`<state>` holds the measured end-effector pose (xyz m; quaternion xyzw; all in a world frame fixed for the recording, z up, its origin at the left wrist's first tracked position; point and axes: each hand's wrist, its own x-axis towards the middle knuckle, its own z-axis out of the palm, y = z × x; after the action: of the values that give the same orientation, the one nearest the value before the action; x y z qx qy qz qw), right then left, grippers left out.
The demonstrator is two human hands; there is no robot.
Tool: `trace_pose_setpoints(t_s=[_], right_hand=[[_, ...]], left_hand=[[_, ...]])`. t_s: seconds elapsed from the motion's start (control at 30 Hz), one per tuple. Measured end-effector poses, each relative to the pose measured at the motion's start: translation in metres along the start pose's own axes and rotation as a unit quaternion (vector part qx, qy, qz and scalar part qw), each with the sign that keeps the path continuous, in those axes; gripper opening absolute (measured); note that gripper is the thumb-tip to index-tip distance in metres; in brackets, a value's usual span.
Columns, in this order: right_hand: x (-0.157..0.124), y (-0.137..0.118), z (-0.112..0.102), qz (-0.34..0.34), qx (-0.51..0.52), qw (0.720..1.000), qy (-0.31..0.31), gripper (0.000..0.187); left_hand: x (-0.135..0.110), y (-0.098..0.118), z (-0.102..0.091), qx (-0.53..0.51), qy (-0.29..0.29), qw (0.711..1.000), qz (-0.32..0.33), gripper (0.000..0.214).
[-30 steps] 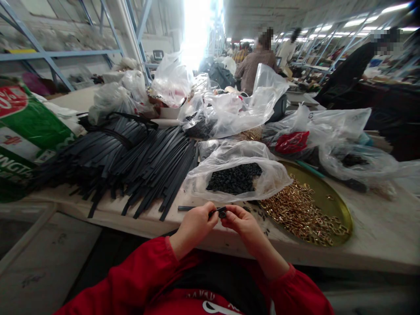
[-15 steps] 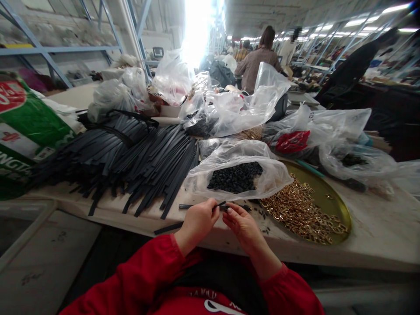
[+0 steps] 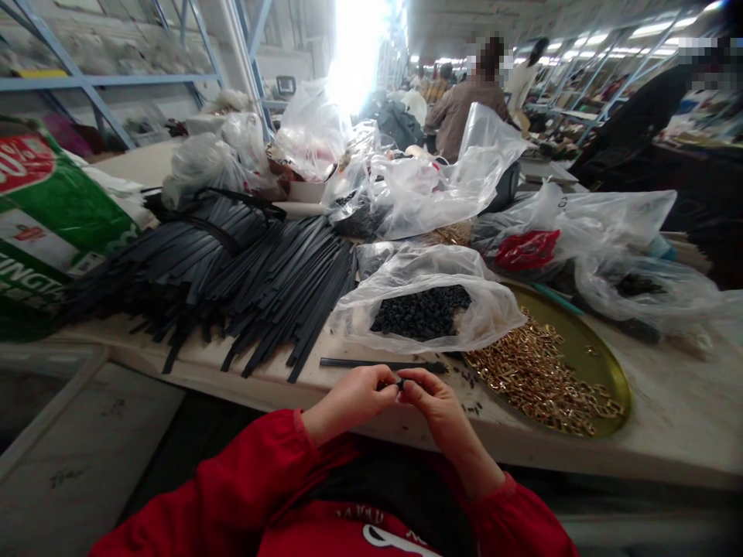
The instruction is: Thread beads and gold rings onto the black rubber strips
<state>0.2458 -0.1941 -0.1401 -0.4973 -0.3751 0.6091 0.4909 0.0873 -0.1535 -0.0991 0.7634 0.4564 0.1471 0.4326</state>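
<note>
My left hand [image 3: 353, 399] and my right hand [image 3: 434, 402] meet at the table's front edge, fingers pinched together on a small black piece [image 3: 399, 382] between them. Whether a strap end is also in the pinch is hidden. Just beyond the hands lies one loose black strap [image 3: 371, 363] on the table. A clear bag of small black parts [image 3: 422, 311] sits right behind it. To the right is a round brass tray [image 3: 586, 340] heaped with gold metal buckles [image 3: 539, 379]. A large pile of black straps [image 3: 232, 271] covers the table to the left.
Several clear plastic bags [image 3: 441, 189] crowd the table's back; one holds something red [image 3: 525, 249]. A green and red sack [image 3: 40, 224] stands at far left. Blue metal shelving [image 3: 116, 77] lines the left wall. Other people [image 3: 464, 108] work at tables behind. The wooden table [image 3: 667, 418] continues right.
The strap my left hand held half a second ago now lies on the table. Both hands have dropped slightly toward me and pinched together again on a small black piece.
</note>
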Motion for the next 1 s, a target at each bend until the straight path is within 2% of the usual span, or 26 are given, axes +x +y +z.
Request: trace_pose_setpoints(t_s=[0.07, 0.23, 0.37, 0.47, 0.53, 0.6, 0.7, 0.8, 0.9, 1.0], right_hand=[[0.0, 0.001, 0.0, 0.024, 0.024, 0.999, -0.009, 0.032], [-0.004, -0.004, 0.003, 0.021, 0.046, 0.997, 0.054, 0.032], [-0.012, -0.007, 0.011, 0.007, 0.034, 0.999, 0.01, 0.034], [-0.019, -0.01, 0.013, 0.017, 0.094, 0.995, -0.011, 0.038], [-0.023, -0.011, 0.014, 0.031, 0.136, 0.99, -0.016, 0.033], [-0.026, -0.01, 0.014, 0.048, 0.15, 0.987, -0.019, 0.028], [-0.028, -0.005, 0.015, 0.096, 0.163, 0.981, -0.051, 0.032], [-0.029, -0.001, 0.015, 0.136, 0.189, 0.969, -0.085, 0.03], [-0.031, -0.001, 0.015, 0.139, 0.198, 0.966, -0.09, 0.033], [-0.033, -0.004, 0.015, 0.111, 0.186, 0.974, -0.073, 0.036]], left_hand=[[-0.002, 0.003, -0.002, -0.024, -0.019, 1.0, 0.0, 0.025], [-0.01, 0.006, -0.004, -0.149, -0.065, 0.987, -0.012, 0.029], [-0.014, 0.003, -0.002, -0.196, -0.038, 0.98, -0.024, 0.023], [-0.017, 0.002, -0.001, -0.181, -0.024, 0.983, -0.029, 0.019], [-0.019, 0.003, -0.001, -0.156, -0.021, 0.987, -0.035, 0.019], [-0.022, 0.005, -0.001, -0.114, -0.002, 0.993, -0.033, 0.021], [-0.025, 0.006, -0.001, -0.02, 0.039, 0.998, -0.034, 0.027], [-0.027, 0.006, -0.001, 0.037, 0.05, 0.997, -0.036, 0.027], [-0.029, 0.007, -0.001, 0.034, 0.041, 0.998, -0.039, 0.022], [-0.031, 0.01, 0.0, -0.014, 0.027, 0.999, -0.036, 0.019]])
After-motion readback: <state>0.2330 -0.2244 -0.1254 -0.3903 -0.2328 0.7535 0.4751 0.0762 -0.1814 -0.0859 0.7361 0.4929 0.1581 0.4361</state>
